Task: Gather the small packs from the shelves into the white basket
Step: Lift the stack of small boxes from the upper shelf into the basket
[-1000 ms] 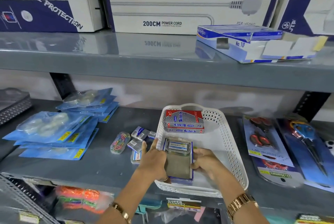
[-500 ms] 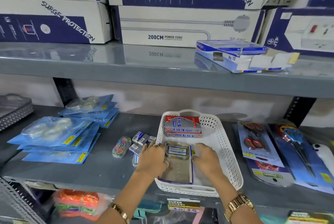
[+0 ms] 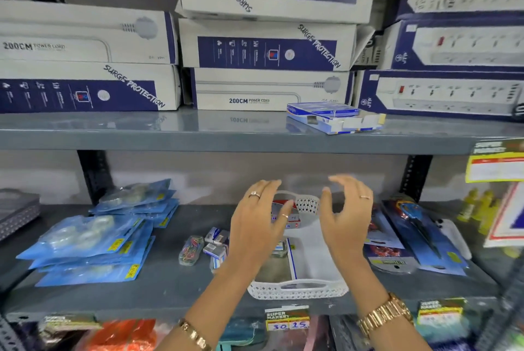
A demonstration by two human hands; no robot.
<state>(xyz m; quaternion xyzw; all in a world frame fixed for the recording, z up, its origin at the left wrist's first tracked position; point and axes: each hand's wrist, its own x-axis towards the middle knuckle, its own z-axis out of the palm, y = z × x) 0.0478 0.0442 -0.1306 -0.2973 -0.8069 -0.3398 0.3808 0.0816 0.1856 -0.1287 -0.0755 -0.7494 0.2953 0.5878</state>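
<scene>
The white basket [image 3: 297, 291] sits on the lower grey shelf, partly hidden behind both hands. Inside it lie a red and grey pack [image 3: 279, 209] at the far end and a flat clear pack [image 3: 276, 262] near the front left. My left hand [image 3: 259, 226] and my right hand [image 3: 347, 217] hover raised above the basket, fingers spread and curled, holding nothing. Small grey and blue packs [image 3: 217, 243] and a bag of coloured clips [image 3: 190, 250] lie on the shelf left of the basket. A blue box [image 3: 333, 117] of small packs rests on the upper shelf.
Blue blister packs [image 3: 90, 245] are stacked at the left. Carded scissors [image 3: 414, 237] lie right of the basket. Large power-strip boxes [image 3: 266, 87] fill the upper shelf behind the blue box. Price tags [image 3: 286, 318] hang on the shelf's front edge.
Both hands let go of the flat clear pack, left it in the basket and rose above it, fingers spread. The view tilted upward.
</scene>
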